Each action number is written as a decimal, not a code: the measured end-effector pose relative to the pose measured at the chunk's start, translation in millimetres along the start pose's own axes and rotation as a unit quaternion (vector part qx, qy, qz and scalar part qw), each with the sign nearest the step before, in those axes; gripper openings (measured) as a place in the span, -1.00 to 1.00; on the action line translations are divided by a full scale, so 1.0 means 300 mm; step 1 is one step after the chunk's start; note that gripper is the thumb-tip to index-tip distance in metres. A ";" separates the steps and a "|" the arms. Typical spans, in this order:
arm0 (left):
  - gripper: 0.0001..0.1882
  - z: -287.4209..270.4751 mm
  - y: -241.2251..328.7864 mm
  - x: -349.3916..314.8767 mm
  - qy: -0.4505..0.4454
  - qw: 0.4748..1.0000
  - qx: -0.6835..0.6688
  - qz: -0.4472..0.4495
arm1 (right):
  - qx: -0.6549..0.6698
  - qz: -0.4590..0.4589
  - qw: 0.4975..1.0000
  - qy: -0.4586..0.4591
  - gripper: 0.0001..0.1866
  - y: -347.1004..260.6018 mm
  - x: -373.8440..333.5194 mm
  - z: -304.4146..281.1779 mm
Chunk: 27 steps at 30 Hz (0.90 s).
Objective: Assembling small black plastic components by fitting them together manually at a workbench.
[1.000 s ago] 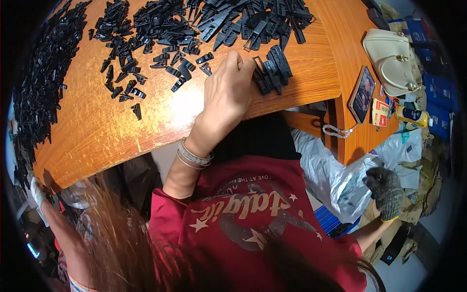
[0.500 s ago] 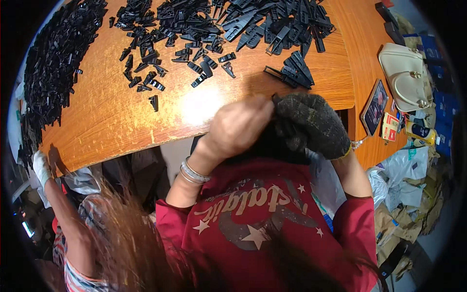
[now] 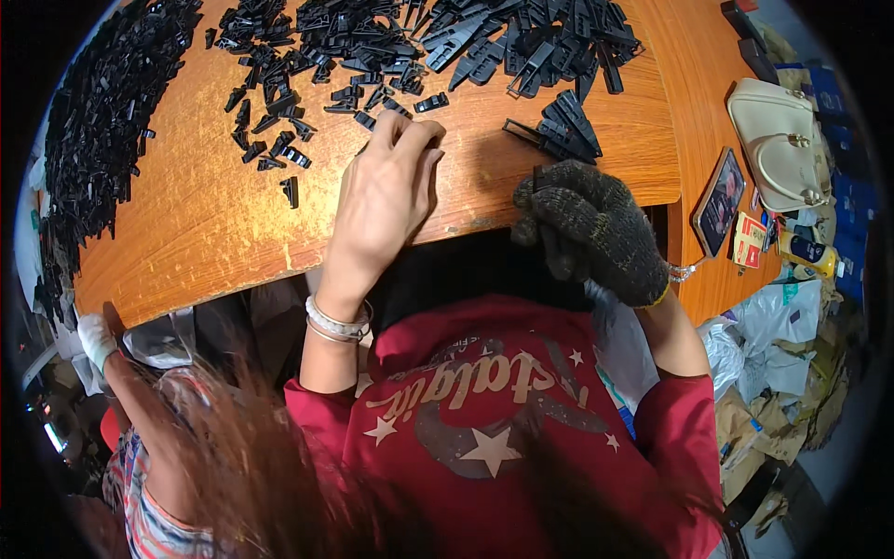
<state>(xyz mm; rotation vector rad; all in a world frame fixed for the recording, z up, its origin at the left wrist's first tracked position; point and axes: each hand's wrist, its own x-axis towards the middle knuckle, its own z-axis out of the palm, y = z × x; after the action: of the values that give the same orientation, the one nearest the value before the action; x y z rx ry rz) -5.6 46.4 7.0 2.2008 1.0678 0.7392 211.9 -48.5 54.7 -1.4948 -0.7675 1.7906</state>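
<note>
My left hand [image 3: 380,191], bare and with bangles at the wrist, reaches over the near edge of a scatter of small black plastic clips [image 3: 372,79]. Its fingers are bent and apart over the nearest clips, and the fingertips partly hide what lies under them. My right hand [image 3: 589,219] wears a dark grey knitted glove and is closed at the table's front edge. A narrow black plastic piece [image 3: 537,177] sticks up from its fingers; the rest is hidden. Just beyond lie several long, tapered black plastic parts [image 3: 563,128].
More long black parts [image 3: 531,42] are heaped at the back of the wooden table [image 3: 233,242]. A big pile of black pieces [image 3: 107,121] covers the left side, near another person's white-gloved hand [image 3: 96,340]. At right are a phone [image 3: 719,202], a cream handbag [image 3: 778,140] and a yellow bottle [image 3: 806,253].
My left hand has left my right hand and moved left and away from me, onto the small clips. The right glove stays at the table edge, closed round the black piece.
</note>
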 end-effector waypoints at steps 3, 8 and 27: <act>-0.84 -0.011 -0.003 0.009 -0.015 1.000 -0.023 -0.005 | -0.006 0.014 0.999 0.050 -0.59 -0.014 0.001 0.039; -0.88 -0.005 -0.029 -0.006 -0.023 0.999 -0.039 0.006 | -0.073 0.013 0.995 0.068 -0.64 -0.012 0.014 0.053; -0.82 0.021 0.016 0.004 -0.084 0.995 -0.048 0.022 | -0.518 -0.354 0.771 0.106 -0.71 0.099 0.056 -0.010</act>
<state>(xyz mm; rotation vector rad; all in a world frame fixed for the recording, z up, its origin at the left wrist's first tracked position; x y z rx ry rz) 1.7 43.5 6.3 2.1674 0.8856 0.5990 209.4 -52.9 20.9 -1.6053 -2.0561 0.5409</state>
